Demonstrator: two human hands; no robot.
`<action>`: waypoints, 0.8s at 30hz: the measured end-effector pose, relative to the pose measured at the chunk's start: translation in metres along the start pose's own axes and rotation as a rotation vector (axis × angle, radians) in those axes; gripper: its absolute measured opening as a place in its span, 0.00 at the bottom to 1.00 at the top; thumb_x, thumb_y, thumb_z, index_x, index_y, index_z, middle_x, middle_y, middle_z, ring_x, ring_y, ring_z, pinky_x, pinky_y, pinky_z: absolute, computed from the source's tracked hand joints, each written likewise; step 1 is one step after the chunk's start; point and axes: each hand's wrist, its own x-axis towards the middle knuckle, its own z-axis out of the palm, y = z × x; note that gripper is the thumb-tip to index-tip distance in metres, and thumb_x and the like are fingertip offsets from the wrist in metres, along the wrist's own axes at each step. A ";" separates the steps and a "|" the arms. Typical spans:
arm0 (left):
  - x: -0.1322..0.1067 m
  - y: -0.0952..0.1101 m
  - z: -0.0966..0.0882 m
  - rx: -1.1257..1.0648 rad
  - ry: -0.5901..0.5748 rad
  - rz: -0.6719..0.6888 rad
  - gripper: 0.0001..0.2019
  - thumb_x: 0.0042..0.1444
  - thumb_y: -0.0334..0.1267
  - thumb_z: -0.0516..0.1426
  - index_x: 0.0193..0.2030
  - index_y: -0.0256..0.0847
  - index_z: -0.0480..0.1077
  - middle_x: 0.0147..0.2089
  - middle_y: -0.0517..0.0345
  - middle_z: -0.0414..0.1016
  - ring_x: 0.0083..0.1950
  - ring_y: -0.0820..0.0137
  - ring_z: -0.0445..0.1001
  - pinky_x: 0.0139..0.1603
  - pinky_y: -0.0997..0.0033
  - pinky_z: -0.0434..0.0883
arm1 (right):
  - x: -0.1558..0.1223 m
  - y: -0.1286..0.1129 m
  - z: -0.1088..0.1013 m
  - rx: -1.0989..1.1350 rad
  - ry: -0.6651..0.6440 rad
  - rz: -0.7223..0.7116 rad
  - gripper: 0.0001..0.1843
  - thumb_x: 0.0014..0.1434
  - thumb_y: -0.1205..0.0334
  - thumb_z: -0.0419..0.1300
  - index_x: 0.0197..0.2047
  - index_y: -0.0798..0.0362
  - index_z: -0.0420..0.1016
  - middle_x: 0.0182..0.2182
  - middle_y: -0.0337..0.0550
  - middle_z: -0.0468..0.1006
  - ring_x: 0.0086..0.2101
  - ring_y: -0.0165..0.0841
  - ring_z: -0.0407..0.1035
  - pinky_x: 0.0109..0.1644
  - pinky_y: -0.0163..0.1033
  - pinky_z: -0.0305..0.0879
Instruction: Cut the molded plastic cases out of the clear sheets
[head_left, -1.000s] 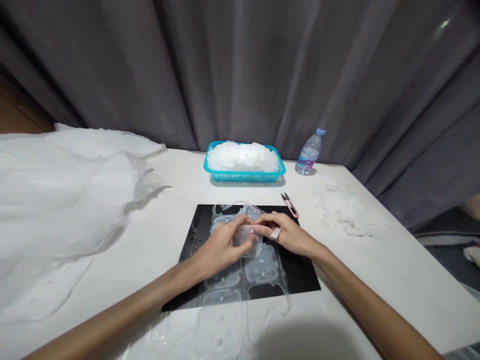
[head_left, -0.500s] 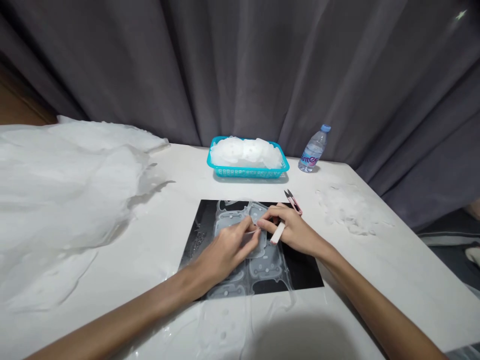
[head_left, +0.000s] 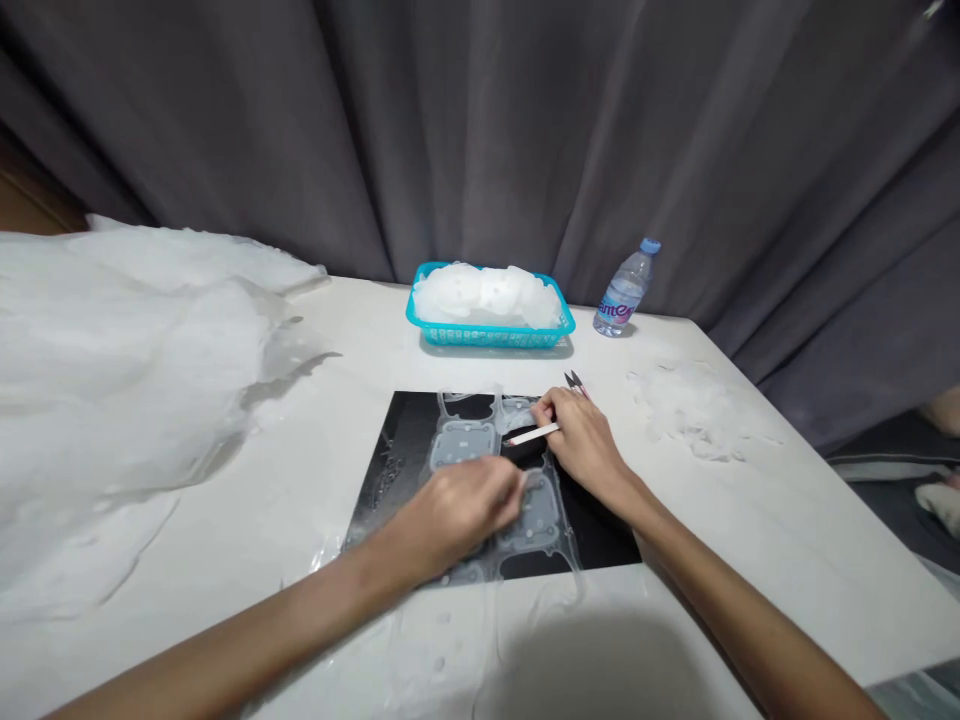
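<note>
A translucent molded plastic sheet [head_left: 461, 443] with rounded panels lies over a black mat [head_left: 379, 480] and runs past its near edge. My right hand [head_left: 581, 430] is closed around a slim white stick-like tool [head_left: 534, 435], its reddish end pointing left. Beside those fingertips is a translucent panel [head_left: 515, 415]; whether they pinch it is unclear. My left hand [head_left: 469, 505] is closed low over the sheet's middle, its fingertips turned away, so what they hold is hidden. Just beyond my right hand, the dark blades of small snips [head_left: 576, 383] stick out.
A blue basket [head_left: 491, 337] heaped with white translucent pieces stands at the back. To its right is a water bottle [head_left: 625, 290]. Clear scraps [head_left: 697, 410] lie at the right. White sheeting [head_left: 135, 350] is piled on the left of the white table [head_left: 787, 560].
My hands, close together before, have moved apart: the right went up and away, the left slightly down. Black mat now shows between them where a panel was. The white tool has swung toward level.
</note>
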 end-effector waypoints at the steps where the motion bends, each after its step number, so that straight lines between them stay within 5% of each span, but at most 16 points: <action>1: 0.002 -0.001 -0.003 -0.077 0.026 -0.083 0.07 0.73 0.38 0.52 0.42 0.42 0.68 0.36 0.58 0.79 0.34 0.69 0.77 0.37 0.70 0.72 | 0.000 0.001 -0.004 -0.018 -0.001 -0.009 0.10 0.69 0.65 0.55 0.35 0.52 0.73 0.36 0.49 0.78 0.41 0.43 0.70 0.51 0.48 0.62; 4: 0.008 -0.005 -0.010 -0.296 0.054 -0.261 0.08 0.73 0.43 0.54 0.45 0.42 0.68 0.37 0.61 0.79 0.34 0.72 0.77 0.35 0.74 0.71 | -0.004 0.003 -0.023 -0.035 0.011 -0.078 0.06 0.70 0.62 0.58 0.44 0.51 0.76 0.40 0.48 0.77 0.45 0.44 0.69 0.54 0.48 0.62; 7: 0.008 -0.007 -0.011 -0.414 0.049 -0.275 0.08 0.72 0.44 0.56 0.45 0.42 0.70 0.38 0.60 0.80 0.38 0.71 0.79 0.39 0.73 0.73 | -0.012 -0.001 -0.041 0.075 -0.002 -0.199 0.11 0.72 0.58 0.57 0.54 0.48 0.77 0.45 0.47 0.77 0.45 0.41 0.70 0.53 0.46 0.64; 12: 0.004 -0.004 -0.009 -0.467 0.089 -0.236 0.07 0.72 0.42 0.56 0.48 0.42 0.71 0.44 0.57 0.80 0.43 0.69 0.81 0.45 0.69 0.77 | -0.025 -0.016 -0.050 0.253 -0.205 -0.374 0.07 0.68 0.54 0.66 0.45 0.46 0.81 0.36 0.41 0.79 0.38 0.37 0.70 0.49 0.44 0.66; 17: 0.001 -0.004 -0.010 -0.458 0.087 -0.222 0.08 0.73 0.42 0.56 0.52 0.43 0.73 0.49 0.54 0.81 0.50 0.65 0.81 0.52 0.64 0.78 | -0.028 -0.021 -0.049 0.259 -0.118 -0.464 0.04 0.68 0.57 0.66 0.42 0.46 0.81 0.35 0.41 0.81 0.38 0.38 0.72 0.49 0.48 0.67; 24: -0.003 -0.005 -0.010 -0.402 0.091 -0.189 0.07 0.74 0.40 0.55 0.53 0.46 0.72 0.50 0.58 0.80 0.50 0.68 0.80 0.52 0.68 0.76 | -0.029 -0.018 -0.047 0.210 -0.088 -0.532 0.06 0.69 0.61 0.65 0.48 0.44 0.81 0.38 0.41 0.83 0.39 0.38 0.73 0.52 0.49 0.67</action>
